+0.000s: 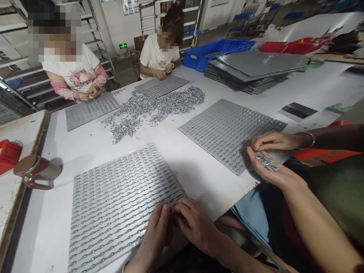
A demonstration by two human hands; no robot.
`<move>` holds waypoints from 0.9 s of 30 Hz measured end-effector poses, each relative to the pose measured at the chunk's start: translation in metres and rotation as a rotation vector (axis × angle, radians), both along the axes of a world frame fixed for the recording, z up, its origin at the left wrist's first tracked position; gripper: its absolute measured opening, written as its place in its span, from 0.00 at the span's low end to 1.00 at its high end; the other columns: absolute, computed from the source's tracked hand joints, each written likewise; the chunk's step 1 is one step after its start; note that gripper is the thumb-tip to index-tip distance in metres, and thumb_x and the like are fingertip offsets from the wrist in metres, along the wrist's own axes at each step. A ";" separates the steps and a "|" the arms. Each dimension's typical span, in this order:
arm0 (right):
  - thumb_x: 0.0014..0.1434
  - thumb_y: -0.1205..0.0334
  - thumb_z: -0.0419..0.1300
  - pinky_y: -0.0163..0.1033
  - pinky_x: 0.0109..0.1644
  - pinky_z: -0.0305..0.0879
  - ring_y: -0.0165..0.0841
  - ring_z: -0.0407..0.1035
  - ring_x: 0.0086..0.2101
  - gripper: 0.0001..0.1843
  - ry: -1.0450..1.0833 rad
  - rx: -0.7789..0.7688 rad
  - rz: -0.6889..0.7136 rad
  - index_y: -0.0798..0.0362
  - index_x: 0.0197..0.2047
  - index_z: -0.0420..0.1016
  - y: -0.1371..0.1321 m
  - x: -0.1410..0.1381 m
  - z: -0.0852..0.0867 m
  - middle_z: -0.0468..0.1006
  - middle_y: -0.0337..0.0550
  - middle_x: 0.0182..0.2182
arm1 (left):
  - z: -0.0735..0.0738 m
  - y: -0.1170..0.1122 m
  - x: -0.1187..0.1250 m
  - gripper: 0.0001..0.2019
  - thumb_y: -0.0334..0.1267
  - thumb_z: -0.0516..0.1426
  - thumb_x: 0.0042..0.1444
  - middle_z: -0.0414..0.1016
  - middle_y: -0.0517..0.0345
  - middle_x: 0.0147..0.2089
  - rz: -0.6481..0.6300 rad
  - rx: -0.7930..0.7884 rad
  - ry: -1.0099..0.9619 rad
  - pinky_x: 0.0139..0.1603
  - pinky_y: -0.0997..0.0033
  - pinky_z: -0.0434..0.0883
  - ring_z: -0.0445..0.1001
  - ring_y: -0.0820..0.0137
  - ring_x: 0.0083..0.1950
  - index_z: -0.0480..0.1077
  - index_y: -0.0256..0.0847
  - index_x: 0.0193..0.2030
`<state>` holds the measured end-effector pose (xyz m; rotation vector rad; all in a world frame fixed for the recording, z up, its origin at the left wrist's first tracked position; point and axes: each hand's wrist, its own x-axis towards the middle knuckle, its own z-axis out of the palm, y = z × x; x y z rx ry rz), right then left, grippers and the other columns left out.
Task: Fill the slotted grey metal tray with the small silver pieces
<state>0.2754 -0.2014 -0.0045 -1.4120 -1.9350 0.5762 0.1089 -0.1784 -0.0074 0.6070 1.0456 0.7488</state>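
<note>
Tray (pixel 119 201), grey and ribbed, lies flat on the table (pixel 199 167), rows running away and rightward. Both hands meet at its near right corner: left hand (pixel 155 235) and right hand (pixel 196 223), fingertips pinched together; contents not discernible.

Ribbed grey plastic tray (pixel 113 204) (dull sheen), shiny metal pins (pixel 159 108)

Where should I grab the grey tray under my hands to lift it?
Grip the grey tray by its bare left edge, coming from the left side. It lies flat and thin on the table, and the left hand and right hand already crowd its near right corner.
</note>
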 end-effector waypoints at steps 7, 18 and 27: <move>0.69 0.60 0.56 0.39 0.45 0.71 0.34 0.73 0.39 0.08 0.231 -0.106 0.030 0.51 0.40 0.75 0.013 0.009 0.005 0.78 0.43 0.36 | 0.011 0.009 0.000 0.25 0.60 0.67 0.49 0.58 0.71 0.19 -0.159 0.002 0.027 0.18 0.76 0.42 0.46 0.82 0.17 0.64 0.42 0.31; 0.67 0.55 0.57 0.37 0.41 0.69 0.34 0.74 0.35 0.13 0.446 -0.361 -0.094 0.52 0.35 0.77 0.022 0.003 0.004 0.79 0.40 0.31 | 0.007 0.013 0.004 0.26 0.54 0.74 0.39 0.70 0.64 0.23 0.004 -0.185 -0.132 0.16 0.79 0.46 0.50 0.84 0.17 0.67 0.38 0.27; 0.65 0.59 0.55 0.42 0.43 0.67 0.36 0.73 0.35 0.11 0.005 -0.264 -0.229 0.52 0.33 0.74 0.066 0.017 -0.029 0.79 0.42 0.32 | 0.014 0.010 -0.006 0.15 0.25 0.70 0.41 0.80 0.44 0.43 0.140 -0.237 -0.275 0.42 0.72 0.75 0.78 0.67 0.41 0.78 0.32 0.38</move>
